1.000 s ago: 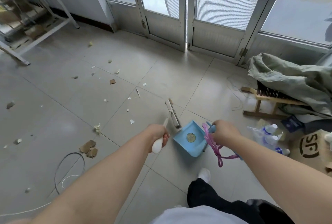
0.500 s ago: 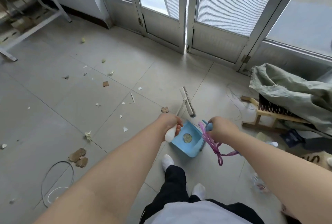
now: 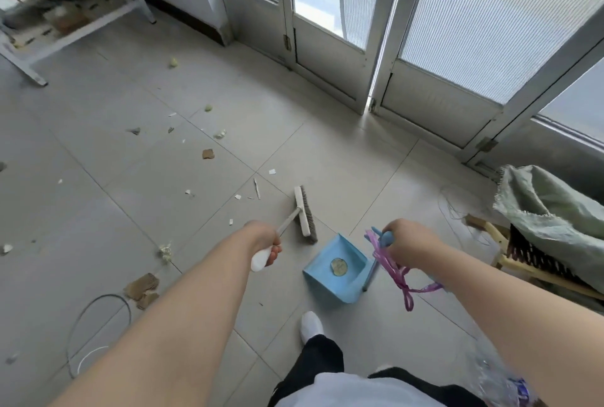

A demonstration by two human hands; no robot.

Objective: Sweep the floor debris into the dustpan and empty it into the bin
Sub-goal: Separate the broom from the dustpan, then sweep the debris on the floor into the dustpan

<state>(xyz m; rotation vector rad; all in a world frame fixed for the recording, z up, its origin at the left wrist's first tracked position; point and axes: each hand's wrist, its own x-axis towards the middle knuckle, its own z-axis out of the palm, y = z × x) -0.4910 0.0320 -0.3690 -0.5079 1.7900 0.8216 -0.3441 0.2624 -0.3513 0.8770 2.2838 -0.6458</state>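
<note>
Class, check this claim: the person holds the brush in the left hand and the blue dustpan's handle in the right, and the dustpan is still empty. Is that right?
Not quite. The head view shows the dustpan already holds one round piece of debris. The left hand does hold the brush; the right hand the handle.

**Pale floor, blue pan**

The dustpan is sky blue, with a round greenish-yellow mark inside; the brush is white with grey-brown bristles; a pink-purple ribbon trails off the pan's handle; floor tiles are pale grey-beige; brown cardboard scraps and white flecks dot them; the sack is faded green.
</note>
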